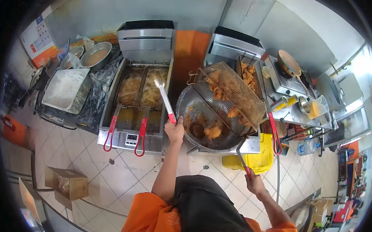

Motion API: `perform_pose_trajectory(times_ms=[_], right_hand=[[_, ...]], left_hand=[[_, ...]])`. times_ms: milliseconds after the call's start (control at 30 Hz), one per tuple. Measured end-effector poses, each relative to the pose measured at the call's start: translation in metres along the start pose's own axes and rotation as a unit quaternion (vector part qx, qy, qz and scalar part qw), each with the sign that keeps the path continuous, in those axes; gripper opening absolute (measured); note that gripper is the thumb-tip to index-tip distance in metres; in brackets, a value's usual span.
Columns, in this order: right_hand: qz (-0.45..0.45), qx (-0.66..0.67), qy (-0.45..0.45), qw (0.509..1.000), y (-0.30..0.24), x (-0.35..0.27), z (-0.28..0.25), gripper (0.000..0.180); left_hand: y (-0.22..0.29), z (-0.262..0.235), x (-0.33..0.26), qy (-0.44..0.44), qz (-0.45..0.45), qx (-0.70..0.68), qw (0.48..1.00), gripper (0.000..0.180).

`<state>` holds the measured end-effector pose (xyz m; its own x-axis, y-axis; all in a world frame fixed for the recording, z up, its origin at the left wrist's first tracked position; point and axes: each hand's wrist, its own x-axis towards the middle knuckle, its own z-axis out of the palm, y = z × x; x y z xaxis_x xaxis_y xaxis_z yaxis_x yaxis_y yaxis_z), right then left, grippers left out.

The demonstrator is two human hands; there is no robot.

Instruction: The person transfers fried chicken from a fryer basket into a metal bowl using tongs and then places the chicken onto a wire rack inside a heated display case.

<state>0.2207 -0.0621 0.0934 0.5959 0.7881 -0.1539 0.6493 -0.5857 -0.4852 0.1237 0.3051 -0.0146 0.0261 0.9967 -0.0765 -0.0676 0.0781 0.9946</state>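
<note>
My left hand (175,131) is closed round the red grip of metal tongs (164,96), whose tips point up over the left deep fryer (154,141). In my right hand (255,184) is the red handle of a wire fryer basket (245,97). The basket tilts on its side over a wide, dark metal bowl (187,100), with browned fried pieces (216,89) inside it. One golden piece (213,132) and crumbs lie in the bowl. Two red-handled baskets (146,113) sit in the left fryer's bubbling oil.
Another basket of fried pieces (249,75) stands behind the bowl, its red handle (274,131) sticking forward. A yellow bin (260,158) is below. At left are a flour-filled pan (65,89) and metal bowls (96,55); at right, a stove with a pan (288,62). A cardboard box (78,188) stands on the floor.
</note>
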Motion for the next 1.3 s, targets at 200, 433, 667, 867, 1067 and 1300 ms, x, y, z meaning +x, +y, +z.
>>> perform_pose_trajectory(times_ms=[200,433,667,867,1067,1300], right_hand=[[-0.005,-0.015,0.045,0.999,0.022,-0.004,0.038,0.039],[-0.029,-0.041,0.087,0.995,0.025,-0.002,0.055,0.052],[-0.068,-0.044,0.131,0.988,0.012,0.008,0.044,0.064],[-0.078,0.027,0.101,0.991,-0.035,0.033,0.019,0.053],[0.059,0.297,-0.03,0.953,-0.119,0.089,-0.036,0.032],[0.093,0.621,-0.034,0.778,-0.164,0.18,-0.089,0.028]], left_hand=[[0.005,-0.004,-0.011,-0.083,-0.065,-0.025,0.994,0.017],[0.009,-0.003,-0.013,-0.078,-0.077,-0.097,0.989,0.018],[0.001,-0.017,-0.018,-0.101,-0.131,-0.102,0.981,0.023],[0.004,-0.028,-0.031,-0.112,-0.126,-0.104,0.98,0.021],[0.002,-0.04,-0.046,-0.131,-0.115,-0.11,0.978,0.02],[0.01,-0.063,-0.057,-0.156,-0.173,-0.056,0.971,0.012]])
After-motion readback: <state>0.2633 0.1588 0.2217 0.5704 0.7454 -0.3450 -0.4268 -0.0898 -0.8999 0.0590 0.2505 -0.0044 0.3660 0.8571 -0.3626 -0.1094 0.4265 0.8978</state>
